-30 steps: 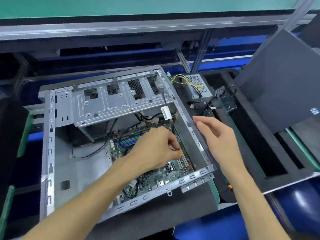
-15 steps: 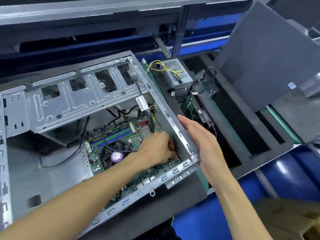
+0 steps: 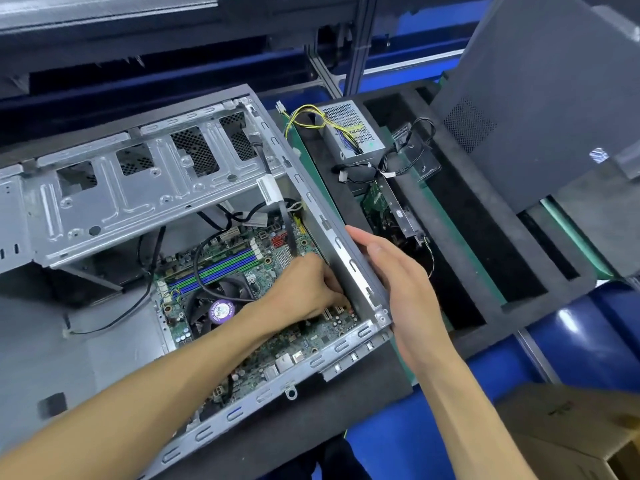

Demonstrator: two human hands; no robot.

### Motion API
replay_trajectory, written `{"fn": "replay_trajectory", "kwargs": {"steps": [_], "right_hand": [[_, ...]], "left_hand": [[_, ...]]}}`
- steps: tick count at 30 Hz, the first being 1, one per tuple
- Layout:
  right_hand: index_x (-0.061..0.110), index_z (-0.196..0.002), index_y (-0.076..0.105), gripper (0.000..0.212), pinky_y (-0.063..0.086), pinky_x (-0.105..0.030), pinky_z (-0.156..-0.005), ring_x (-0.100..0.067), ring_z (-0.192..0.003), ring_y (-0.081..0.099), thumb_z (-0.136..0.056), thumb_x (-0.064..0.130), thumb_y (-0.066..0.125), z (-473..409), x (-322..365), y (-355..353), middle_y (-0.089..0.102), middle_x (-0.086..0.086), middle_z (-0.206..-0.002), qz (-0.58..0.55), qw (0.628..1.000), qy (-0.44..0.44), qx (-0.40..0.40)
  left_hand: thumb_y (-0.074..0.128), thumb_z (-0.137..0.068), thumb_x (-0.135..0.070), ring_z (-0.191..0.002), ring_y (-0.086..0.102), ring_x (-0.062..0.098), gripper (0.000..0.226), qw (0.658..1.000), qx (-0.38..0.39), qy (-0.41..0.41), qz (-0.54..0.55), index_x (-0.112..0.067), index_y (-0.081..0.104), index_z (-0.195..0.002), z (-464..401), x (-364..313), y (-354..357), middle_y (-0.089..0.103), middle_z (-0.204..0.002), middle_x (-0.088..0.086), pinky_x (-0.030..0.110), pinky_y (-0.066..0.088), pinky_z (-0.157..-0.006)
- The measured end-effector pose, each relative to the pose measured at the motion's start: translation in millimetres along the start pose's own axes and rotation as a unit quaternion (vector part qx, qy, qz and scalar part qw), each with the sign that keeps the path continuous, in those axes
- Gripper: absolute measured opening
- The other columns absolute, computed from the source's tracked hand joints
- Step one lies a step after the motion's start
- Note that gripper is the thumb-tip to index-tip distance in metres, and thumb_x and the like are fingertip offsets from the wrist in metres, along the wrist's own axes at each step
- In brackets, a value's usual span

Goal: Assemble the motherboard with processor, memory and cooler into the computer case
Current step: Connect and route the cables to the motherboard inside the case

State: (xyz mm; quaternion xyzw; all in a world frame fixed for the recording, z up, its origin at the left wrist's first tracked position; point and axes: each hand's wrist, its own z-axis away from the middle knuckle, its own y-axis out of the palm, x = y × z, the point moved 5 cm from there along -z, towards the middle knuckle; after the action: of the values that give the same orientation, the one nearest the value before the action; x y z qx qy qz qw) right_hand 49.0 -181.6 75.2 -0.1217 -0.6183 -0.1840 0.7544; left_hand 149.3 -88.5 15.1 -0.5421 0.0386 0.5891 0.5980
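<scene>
the motherboard (image 3: 277,299) lay flat on the floor of the computer case (image 3: 104,202), which rested on its side with the open face up, so i could reach straight down onto the board. the cooler (image 3: 214,306) with its purple-labelled fan sat on the board, and the blue and green memory slots (image 3: 221,268) ran just behind it; by my reckoning the board was seated and i was working on a connection at its right edge.

my left hand (image 3: 308,289) was down inside the case, fingers curled and bunched against the board close to the right wall. whether they pinched a small plug or only pressed there i cannot tell, since the fingertips were hidden.

my right hand (image 3: 398,282) lay along the outside of that wall, fingers straight and together, thumb over the rim, probably to brace the frame against the push.

beside the case, the power supply (image 3: 353,133) with yellow leads sat in a black foam tray (image 3: 485,237).
</scene>
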Motion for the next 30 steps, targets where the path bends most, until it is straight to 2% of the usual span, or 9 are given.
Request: {"fn": "replay_trajectory", "kwargs": {"steps": [4,7,9,11,14,16,19,23,30], "right_hand": [[0.034,-0.123,0.071,0.034,0.041,-0.052,-0.111,-0.018,-0.124,0.062,-0.099,0.032,0.046,0,-1,0,0.071,0.004,-0.125,-0.011,1.0,0.001,-0.003],[0.034,-0.122,0.071,0.034,0.042,-0.052,-0.11,-0.019,-0.122,0.063,-0.099,0.032,0.047,0,0,0,0.072,0.004,-0.124,-0.015,1.0,0.002,-0.003],[0.034,-0.122,0.071,0.034,0.043,-0.053,-0.109,-0.018,-0.121,0.064,-0.099,0.032,0.046,0,0,0,0.072,0.004,-0.124,-0.011,1.0,0.003,-0.003],[0.034,-0.123,0.071,0.034,0.044,-0.053,-0.109,-0.018,-0.121,0.064,-0.1,0.032,0.046,0,0,0,0.072,0.004,-0.123,-0.009,1.0,0.005,-0.002],[0.033,-0.123,0.071,0.034,0.044,-0.054,-0.109,-0.019,-0.121,0.064,-0.099,0.032,0.047,1,0,0,0.072,0.004,-0.123,-0.012,1.0,0.005,-0.004],[0.032,-0.123,0.071,0.034,0.043,-0.054,-0.109,-0.019,-0.121,0.064,-0.099,0.032,0.047,1,0,0,0.072,0.003,-0.123,-0.012,1.0,0.005,-0.004],[0.031,-0.124,0.071,0.035,0.044,-0.054,-0.109,-0.018,-0.121,0.064,-0.099,0.031,0.046,1,1,0,0.072,0.004,-0.123,-0.011,1.0,0.006,-0.004],[0.03,-0.124,0.071,0.035,0.043,-0.052,-0.11,-0.018,-0.121,0.064,-0.099,0.031,0.046,1,1,0,0.072,0.003,-0.123,-0.018,1.0,0.008,-0.007],[0.03,-0.124,0.071,0.035,0.044,-0.052,-0.109,-0.018,-0.121,0.064,-0.099,0.03,0.046,1,1,0,0.072,0.004,-0.122,-0.017,1.0,0.006,-0.008]], "left_hand": [[0.086,-0.067,-0.02,-0.059,0.067,0.004,0.02,0.999,0.005,-0.043,0.021,-0.026,0.072,-0.054,-3,-1,0,0.071,-0.06,-0.011,0.012,0.047,-0.047],[0.086,-0.068,-0.017,-0.062,0.07,0.01,0.014,0.998,0.016,-0.055,0.019,-0.02,0.075,-0.059,-3,-1,2,0.073,-0.064,-0.005,0.017,0.054,-0.05],[0.083,-0.071,-0.015,-0.06,0.07,0.017,0.012,0.999,0.015,-0.041,0.019,-0.009,0.075,-0.064,0,-3,4,0.073,-0.065,0.006,0.016,0.049,-0.045],[0.082,-0.072,-0.016,-0.047,0.063,0.016,0.02,1.0,0.003,-0.023,0.012,-0.005,0.07,-0.061,5,-7,5,0.068,-0.059,0.012,0.011,0.039,-0.04],[0.083,-0.072,-0.016,-0.036,0.048,0.005,0.028,1.0,-0.009,-0.008,0.007,-0.012,0.062,-0.053,9,-12,4,0.06,-0.048,0.003,0.011,0.034,-0.039],[0.083,-0.072,-0.016,-0.036,0.048,0.005,0.031,1.0,-0.011,-0.008,0.011,-0.014,0.06,-0.051,9,-13,3,0.06,-0.047,0.002,0.011,0.034,-0.039],[0.084,-0.071,-0.017,-0.044,0.058,0.014,0.023,1.0,-0.006,-0.011,0.017,-0.01,0.068,-0.056,9,-13,2,0.067,-0.056,0.01,0.008,0.036,-0.041],[0.086,-0.069,-0.017,-0.052,0.066,0.015,0.018,1.0,-0.014,-0.022,0.017,-0.015,0.07,-0.059,9,-11,2,0.069,-0.057,0.003,0.011,0.04,-0.042],[0.083,-0.068,-0.012,-0.034,0.049,-0.001,0.039,0.999,-0.033,-0.006,0.019,-0.021,0.054,-0.044,13,-17,1,0.053,-0.038,-0.013,0.008,0.034,-0.039]]}}
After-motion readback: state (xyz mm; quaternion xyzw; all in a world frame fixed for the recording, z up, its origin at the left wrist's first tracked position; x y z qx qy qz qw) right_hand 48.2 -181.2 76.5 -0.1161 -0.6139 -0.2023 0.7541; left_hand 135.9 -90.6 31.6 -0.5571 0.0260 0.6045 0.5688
